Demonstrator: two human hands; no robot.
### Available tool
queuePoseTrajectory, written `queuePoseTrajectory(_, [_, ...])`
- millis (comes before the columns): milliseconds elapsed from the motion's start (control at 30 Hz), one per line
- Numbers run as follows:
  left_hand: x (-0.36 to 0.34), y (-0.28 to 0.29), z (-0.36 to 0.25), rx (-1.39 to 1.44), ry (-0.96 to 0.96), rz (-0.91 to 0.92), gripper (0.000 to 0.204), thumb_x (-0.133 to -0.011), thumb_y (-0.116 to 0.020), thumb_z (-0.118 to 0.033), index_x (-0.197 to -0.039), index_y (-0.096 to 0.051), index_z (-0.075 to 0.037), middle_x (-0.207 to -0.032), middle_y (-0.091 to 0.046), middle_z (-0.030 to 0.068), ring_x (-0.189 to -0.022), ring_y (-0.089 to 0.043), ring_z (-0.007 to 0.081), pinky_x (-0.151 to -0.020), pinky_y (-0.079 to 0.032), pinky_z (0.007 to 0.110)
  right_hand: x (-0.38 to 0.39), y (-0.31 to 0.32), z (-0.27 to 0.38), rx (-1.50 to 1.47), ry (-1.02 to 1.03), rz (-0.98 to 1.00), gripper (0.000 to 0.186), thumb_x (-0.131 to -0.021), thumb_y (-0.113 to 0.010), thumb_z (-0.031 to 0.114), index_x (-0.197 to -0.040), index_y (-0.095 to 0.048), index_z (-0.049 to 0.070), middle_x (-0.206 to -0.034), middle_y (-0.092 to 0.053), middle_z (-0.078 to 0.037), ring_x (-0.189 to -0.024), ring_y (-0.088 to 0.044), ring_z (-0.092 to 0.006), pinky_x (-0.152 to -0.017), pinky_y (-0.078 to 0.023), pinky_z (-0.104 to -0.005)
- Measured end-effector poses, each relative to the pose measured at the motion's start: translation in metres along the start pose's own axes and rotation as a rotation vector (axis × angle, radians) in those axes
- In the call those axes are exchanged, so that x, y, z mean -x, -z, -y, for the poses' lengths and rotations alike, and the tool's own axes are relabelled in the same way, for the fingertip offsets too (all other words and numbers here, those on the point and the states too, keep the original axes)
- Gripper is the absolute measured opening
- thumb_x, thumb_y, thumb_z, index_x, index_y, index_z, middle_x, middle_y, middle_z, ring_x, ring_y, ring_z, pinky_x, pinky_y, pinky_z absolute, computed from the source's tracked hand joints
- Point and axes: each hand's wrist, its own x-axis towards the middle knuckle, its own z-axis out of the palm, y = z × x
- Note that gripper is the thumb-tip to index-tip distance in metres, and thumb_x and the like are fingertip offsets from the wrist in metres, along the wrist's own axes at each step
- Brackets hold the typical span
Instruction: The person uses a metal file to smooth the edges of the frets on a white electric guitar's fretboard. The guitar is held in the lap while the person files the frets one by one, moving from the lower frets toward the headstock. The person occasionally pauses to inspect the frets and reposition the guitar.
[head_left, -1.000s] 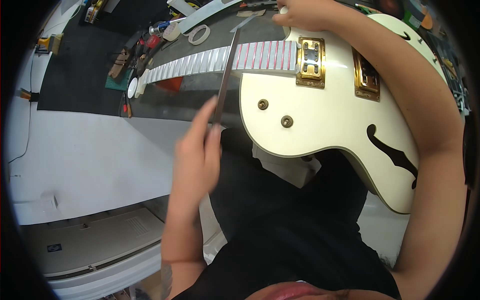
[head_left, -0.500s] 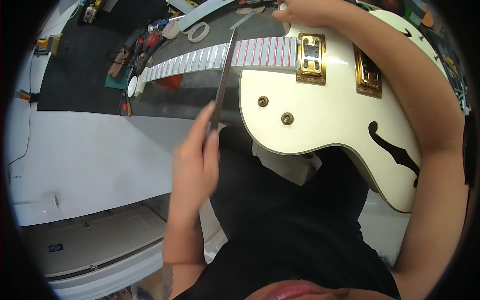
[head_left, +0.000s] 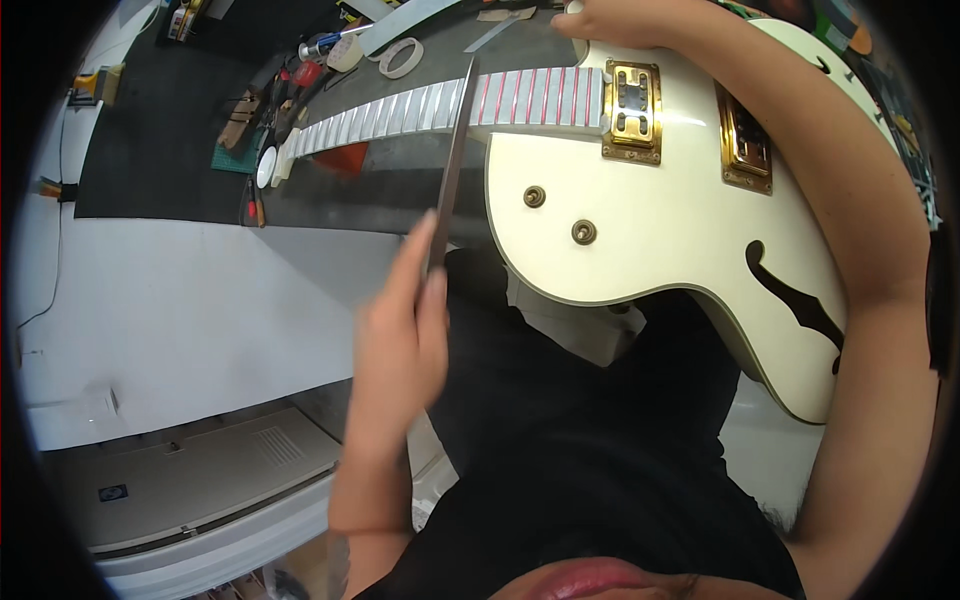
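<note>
My left hand is closed around the lower end of a long, thin, dark file. The file lies crosswise over the fretboard of a cream hollow-body guitar. Silvery masking covers the fretboard between the frets; to the right of the file the frets look pinkish red, to the left they look bare. With its forearm reaching across the guitar body, my right hand grips the body's far edge near the neck joint. Its fingertips are partly hidden at the upper rim.
Gold pickups and two small brass switches sit on the body. Behind the neck, a tape roll, a steel strip and hand tools lie on the dark bench mat. A white dish stands by the headstock.
The guitar, the file and my left hand appear slightly further right in the picture. The file still crosses the fretboard at nearly the same place, and my right hand keeps its hold.
</note>
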Motion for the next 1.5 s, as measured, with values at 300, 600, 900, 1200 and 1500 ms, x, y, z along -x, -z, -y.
queuePoseTrajectory(300, [-0.021,-0.001,0.001,-0.012,0.025,0.034,0.049,-0.107,-0.061,-0.006,-0.156,-0.06,-0.005,-0.092,-0.073,0.0216,-0.069,-0.07,0.0271,-0.072,-0.056,0.038,0.004,0.009,-0.003,0.004,-0.024,-0.008,0.06,-0.096,-0.066,0.047,-0.127,-0.077,-0.003,-0.126,-0.075,-0.033,-0.119,-0.072,-0.0477,-0.105,-0.056,-0.0507])
queuePoseTrajectory(600, [-0.075,0.003,0.005,-0.036,-0.123,-0.044,0.046,-0.109,-0.061,-0.012,-0.154,-0.062,-0.003,-0.072,-0.059,0.0038,-0.064,-0.055,0.0116,-0.063,-0.048,0.032,-0.009,-0.001,0.003,0.013,0.067,-0.054,0.058,-0.096,-0.066,0.046,-0.125,-0.077,-0.003,-0.125,-0.075,-0.033,-0.119,-0.072,-0.0478,-0.105,-0.057,-0.0508])
queuePoseTrajectory(900, [0.054,-0.003,0.021,-0.005,0.031,-0.008,0.056,-0.106,-0.059,0.0,-0.161,-0.057,-0.008,-0.074,-0.064,0.0127,-0.064,-0.065,0.0185,-0.064,-0.053,0.034,-0.001,0.002,-0.001,0.0,-0.002,-0.027,0.058,-0.095,-0.064,0.045,-0.124,-0.078,-0.002,-0.125,-0.075,-0.032,-0.119,-0.072,-0.0477,-0.105,-0.057,-0.0503])
queuePoseTrajectory(1200, [-0.1,-0.001,-0.006,-0.008,-0.079,-0.029,0.045,-0.109,-0.06,-0.013,-0.153,-0.063,-0.004,-0.08,-0.064,0.0113,-0.071,-0.06,0.0206,-0.073,-0.051,0.035,-0.008,0.003,0.006,0.018,0.025,-0.024,0.057,-0.095,-0.063,0.045,-0.123,-0.078,-0.002,-0.124,-0.075,-0.033,-0.117,-0.073,-0.0479,-0.103,-0.057,-0.051])
queuePoseTrajectory(1500, [0.039,-0.001,0.024,-0.011,0.015,0.004,0.057,-0.106,-0.06,0.0,-0.163,-0.056,-0.01,-0.071,-0.062,0.0102,-0.062,-0.064,0.0189,-0.063,-0.05,0.034,-0.001,0.002,0.002,0.015,0.003,-0.011,0.057,-0.095,-0.064,0.044,-0.124,-0.078,-0.002,-0.125,-0.075,-0.033,-0.117,-0.073,-0.0478,-0.103,-0.057,-0.051])
